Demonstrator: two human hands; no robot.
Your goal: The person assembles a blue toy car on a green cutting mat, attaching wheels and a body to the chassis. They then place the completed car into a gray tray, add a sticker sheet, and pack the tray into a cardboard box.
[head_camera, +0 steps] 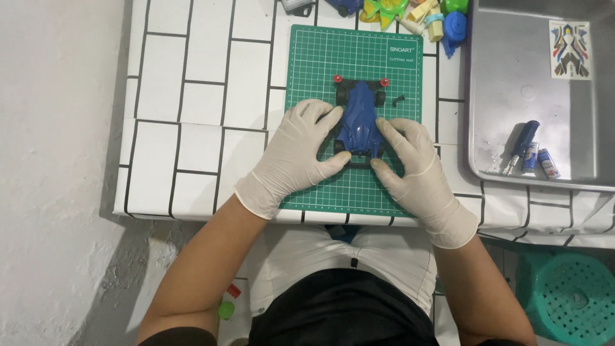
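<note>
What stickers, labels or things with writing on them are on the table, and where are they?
Sticker sheet: top right in the metal tray, a white rectangle with colourful shapes.
Two small batteries: lower tray, beside a blue screwdriver, cylinders with blue and white wrappers.
Cutting mat: centre of the table, a green gridded rectangle with white print in its top right corner, under the blue toy car.
</note>
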